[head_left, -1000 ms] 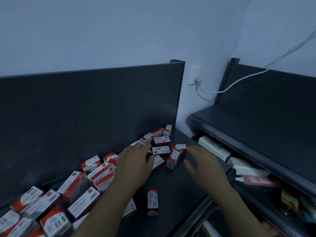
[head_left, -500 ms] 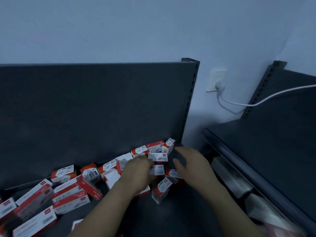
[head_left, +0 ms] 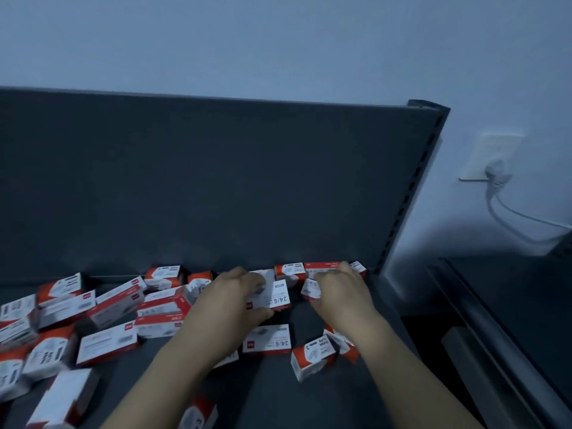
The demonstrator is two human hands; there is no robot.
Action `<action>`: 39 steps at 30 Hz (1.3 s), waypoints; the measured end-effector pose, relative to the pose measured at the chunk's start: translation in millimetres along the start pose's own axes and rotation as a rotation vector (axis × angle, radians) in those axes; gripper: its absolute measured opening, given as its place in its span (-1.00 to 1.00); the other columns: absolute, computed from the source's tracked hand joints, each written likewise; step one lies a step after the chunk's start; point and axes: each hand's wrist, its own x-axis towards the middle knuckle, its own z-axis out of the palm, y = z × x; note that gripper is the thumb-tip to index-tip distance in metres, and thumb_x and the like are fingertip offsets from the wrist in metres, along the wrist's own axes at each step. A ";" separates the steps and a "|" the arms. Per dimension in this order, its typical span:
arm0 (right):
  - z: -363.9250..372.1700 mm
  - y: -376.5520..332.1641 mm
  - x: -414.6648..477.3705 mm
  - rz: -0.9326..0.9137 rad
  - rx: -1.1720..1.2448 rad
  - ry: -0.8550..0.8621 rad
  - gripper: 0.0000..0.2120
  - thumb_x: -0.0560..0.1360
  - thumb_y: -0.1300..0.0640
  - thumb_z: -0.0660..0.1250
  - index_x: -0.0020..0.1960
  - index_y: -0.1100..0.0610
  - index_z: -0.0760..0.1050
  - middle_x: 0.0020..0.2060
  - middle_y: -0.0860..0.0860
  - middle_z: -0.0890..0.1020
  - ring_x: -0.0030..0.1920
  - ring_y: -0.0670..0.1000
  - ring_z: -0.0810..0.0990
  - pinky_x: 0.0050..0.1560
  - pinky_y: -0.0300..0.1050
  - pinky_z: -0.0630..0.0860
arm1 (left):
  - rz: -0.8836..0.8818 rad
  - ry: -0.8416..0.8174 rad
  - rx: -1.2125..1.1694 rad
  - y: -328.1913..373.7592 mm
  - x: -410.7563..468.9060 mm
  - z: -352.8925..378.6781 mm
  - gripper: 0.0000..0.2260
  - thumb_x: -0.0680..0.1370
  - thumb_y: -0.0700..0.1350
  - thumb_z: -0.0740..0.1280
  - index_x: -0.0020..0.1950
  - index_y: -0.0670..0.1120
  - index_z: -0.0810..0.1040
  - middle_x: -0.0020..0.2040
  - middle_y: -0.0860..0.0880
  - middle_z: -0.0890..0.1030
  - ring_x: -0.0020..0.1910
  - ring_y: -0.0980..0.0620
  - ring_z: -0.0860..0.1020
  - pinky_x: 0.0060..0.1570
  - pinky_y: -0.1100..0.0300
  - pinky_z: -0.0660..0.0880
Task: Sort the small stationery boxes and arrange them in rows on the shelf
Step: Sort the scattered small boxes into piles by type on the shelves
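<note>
Many small red-and-white stationery boxes lie scattered on a dark grey shelf [head_left: 328, 397]. My left hand [head_left: 230, 300] grips a "24/6" staples box [head_left: 278, 297] between fingers and thumb, near the back panel. My right hand [head_left: 342, 294] reaches to the back right corner, its fingertips on a red box [head_left: 322, 266] standing against the panel and its thumb against a small box [head_left: 309, 288]. Another "24/6" box [head_left: 267, 343] and a paper-clips box [head_left: 312, 356] lie between my forearms. A loose pile of bigger boxes [head_left: 102, 323] covers the left side.
The shelf's dark back panel [head_left: 216, 181] rises right behind the boxes, ending in a slotted upright [head_left: 411, 187]. A neighbouring dark shelf [head_left: 513, 305] stands to the right. On the wall a white socket [head_left: 490, 157] holds a plug with a white cable [head_left: 520, 218].
The view has moved closer and leftward. Both hands have pushed further back toward the panel; the left hand has taken hold of a "24/6" box and the right reached the corner boxes.
</note>
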 end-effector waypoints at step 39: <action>16.8 -556.6 -92.6 -0.735 0.593 0.022 -0.67 0.43 0.17 0.34 0.17 -0.04 0.45 0.04 -0.22 0.50 0.08 -0.14 0.42 0.01 -0.26 0.38 | -0.645 0.552 0.076 -365.8 -356.6 -241.5 -0.63 0.47 0.06 0.38 0.26 0.07 0.46 0.00 0.18 0.42 -0.05 0.17 0.39 -0.14 0.27 0.35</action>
